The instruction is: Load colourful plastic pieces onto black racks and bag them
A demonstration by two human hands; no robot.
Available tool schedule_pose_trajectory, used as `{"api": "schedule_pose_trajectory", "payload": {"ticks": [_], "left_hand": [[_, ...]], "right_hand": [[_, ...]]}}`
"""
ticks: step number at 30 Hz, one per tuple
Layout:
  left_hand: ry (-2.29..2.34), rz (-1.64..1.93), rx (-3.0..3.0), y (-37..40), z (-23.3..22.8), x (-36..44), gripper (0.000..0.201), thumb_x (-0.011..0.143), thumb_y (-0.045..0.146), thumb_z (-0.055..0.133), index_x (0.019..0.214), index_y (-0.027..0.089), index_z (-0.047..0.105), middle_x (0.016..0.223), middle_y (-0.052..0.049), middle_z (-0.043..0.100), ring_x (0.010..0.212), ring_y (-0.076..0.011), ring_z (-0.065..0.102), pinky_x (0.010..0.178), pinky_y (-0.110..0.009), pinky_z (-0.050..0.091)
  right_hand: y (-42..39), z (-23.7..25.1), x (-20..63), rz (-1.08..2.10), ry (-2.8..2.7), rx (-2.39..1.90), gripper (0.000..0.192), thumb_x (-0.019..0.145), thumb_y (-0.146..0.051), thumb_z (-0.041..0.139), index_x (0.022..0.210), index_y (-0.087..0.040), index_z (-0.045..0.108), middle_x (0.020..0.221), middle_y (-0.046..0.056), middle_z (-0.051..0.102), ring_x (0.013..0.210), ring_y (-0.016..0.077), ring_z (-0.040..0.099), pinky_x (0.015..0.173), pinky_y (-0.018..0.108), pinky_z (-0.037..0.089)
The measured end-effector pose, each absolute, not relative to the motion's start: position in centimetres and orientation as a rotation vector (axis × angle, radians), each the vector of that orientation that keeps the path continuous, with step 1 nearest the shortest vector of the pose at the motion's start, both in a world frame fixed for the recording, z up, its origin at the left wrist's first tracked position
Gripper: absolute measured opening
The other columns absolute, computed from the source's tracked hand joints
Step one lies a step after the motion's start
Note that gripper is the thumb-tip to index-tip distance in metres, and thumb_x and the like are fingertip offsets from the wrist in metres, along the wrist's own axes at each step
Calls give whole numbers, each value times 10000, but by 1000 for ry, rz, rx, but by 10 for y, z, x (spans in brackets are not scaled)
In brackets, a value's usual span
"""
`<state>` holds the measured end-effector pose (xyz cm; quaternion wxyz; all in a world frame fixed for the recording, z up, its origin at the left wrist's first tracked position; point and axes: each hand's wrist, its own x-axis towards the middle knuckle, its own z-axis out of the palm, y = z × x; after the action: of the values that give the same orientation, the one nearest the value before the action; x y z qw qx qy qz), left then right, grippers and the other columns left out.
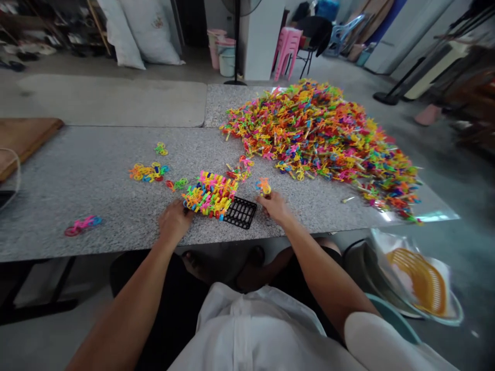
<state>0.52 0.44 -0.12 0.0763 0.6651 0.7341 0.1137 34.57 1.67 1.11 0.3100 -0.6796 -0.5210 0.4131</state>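
A black plastic grid rack (pixel 244 212) lies near the front edge of the stone-topped table. Rows of small colourful plastic pieces (pixel 212 194) stand in its left and middle part, while the slots at its right end are bare. My left hand (pixel 176 219) closes on the rack's left end. Just right of the rack, my right hand (pixel 274 207) pinches a small yellow and orange plastic piece (pixel 265 186). The exact kind of these pieces is too small to make out.
A large heap of similar pieces (pixel 317 134) covers the table's right side. Loose clusters (pixel 149 172) lie left of the rack, with a pink and blue group (pixel 83 225) farther left. A wooden board (pixel 27 139) rests at the left edge. Basins with a yellow basket (pixel 419 278) stand at right.
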Motion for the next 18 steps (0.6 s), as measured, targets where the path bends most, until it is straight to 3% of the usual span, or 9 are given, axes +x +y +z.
{"api": "schedule_pose_trajectory", "payload": {"ticks": [4, 9, 11, 14, 18], "left_hand": [[2169, 310, 2005, 3, 2, 7, 286, 994, 343, 562, 1150, 204, 757, 1186, -134, 743, 1214, -338, 690, 960, -410, 552], [2144, 315, 1998, 2, 5, 7, 235, 967, 316, 582, 1083, 211, 756, 1139, -116, 740, 1184, -320, 690, 968, -398, 541], [2134, 327, 1998, 2, 5, 7, 225, 962, 317, 589, 1072, 212, 755, 1134, -115, 737, 1189, -319, 687, 963, -396, 540], [2111, 346, 2005, 2, 5, 6, 216, 964, 313, 588, 1057, 211, 755, 1137, -111, 737, 1189, -309, 684, 948, -382, 539], [2109, 367, 2005, 1, 3, 6, 218, 969, 325, 588, 1038, 223, 768, 1123, -98, 746, 1163, -290, 685, 955, -366, 537]], "right_hand": [[-1, 12, 313, 1281, -1294, -1617, 248, 951, -349, 646, 751, -246, 539, 464, -84, 480, 389, 118, 452, 425, 226, 375], [-9, 20, 281, 1434, -1301, -1630, 40, 926, -220, 666, 892, -199, 669, 679, -20, 701, 513, 125, 639, 457, 200, 469], [-10, 20, 275, 1456, -1371, -1684, 49, 928, -170, 648, 915, -189, 692, 735, 0, 740, 560, 126, 675, 480, 192, 472], [-13, 22, 271, 1323, -1631, -1768, 111, 960, -186, 632, 903, -188, 727, 710, 5, 741, 604, 138, 682, 546, 204, 463], [-19, 26, 267, 981, -1969, -1803, 147, 987, -285, 661, 940, -202, 772, 880, 41, 799, 793, 192, 722, 676, 247, 456]]}}
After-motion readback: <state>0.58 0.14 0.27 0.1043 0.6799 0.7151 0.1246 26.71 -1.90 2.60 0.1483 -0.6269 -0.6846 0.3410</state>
